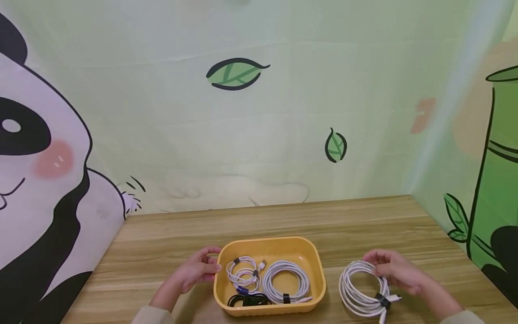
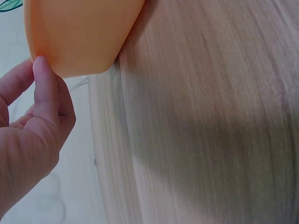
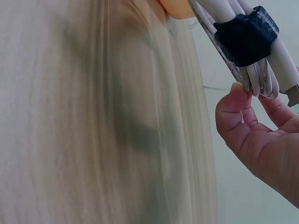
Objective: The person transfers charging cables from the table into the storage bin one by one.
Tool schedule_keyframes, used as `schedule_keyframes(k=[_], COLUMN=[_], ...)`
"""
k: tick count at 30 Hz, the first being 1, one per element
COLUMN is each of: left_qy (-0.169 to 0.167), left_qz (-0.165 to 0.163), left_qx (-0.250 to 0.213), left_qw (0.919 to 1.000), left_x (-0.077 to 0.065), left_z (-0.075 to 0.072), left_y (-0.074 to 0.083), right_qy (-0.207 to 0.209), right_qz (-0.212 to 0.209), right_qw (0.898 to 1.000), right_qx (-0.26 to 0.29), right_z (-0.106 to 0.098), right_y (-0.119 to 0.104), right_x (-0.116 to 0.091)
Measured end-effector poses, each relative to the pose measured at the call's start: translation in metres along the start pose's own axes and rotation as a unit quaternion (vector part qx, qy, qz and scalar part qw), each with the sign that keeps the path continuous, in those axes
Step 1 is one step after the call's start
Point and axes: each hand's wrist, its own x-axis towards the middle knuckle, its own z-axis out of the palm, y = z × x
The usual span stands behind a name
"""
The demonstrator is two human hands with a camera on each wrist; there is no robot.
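Note:
My left hand is at the left side of a yellow plastic basket, pinching its rim between thumb and fingers. In the left wrist view the fingertips lie against the basket's wall. To the right of the basket, my right hand pinches a thick coiled white cable at its upper right. A black strap binds this coil, and a plug end sticks out beside it. The coil's shadow falls on the table in the right wrist view.
Inside the basket lie a thin white cable with a USB plug, a second thick white coil with a black strap, and a black cable. Wood-grain table surrounds it. A printed cloth backdrop hangs behind.

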Motion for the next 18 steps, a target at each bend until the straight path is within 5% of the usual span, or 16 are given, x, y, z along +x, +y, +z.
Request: schedule_keyframes(k=[18], left_qy=[-0.003], left_qz=[0.000], left_qx=[-0.001], left_qw=[1.0000], left_x=[0.000], left_z=[0.000], left_y=[0.000], right_qy=[0.022], right_qz=[-0.034], right_qw=[0.999], right_qx=[-0.022], right_z=[0.009], right_y=[-0.017], right_x=[0.007])
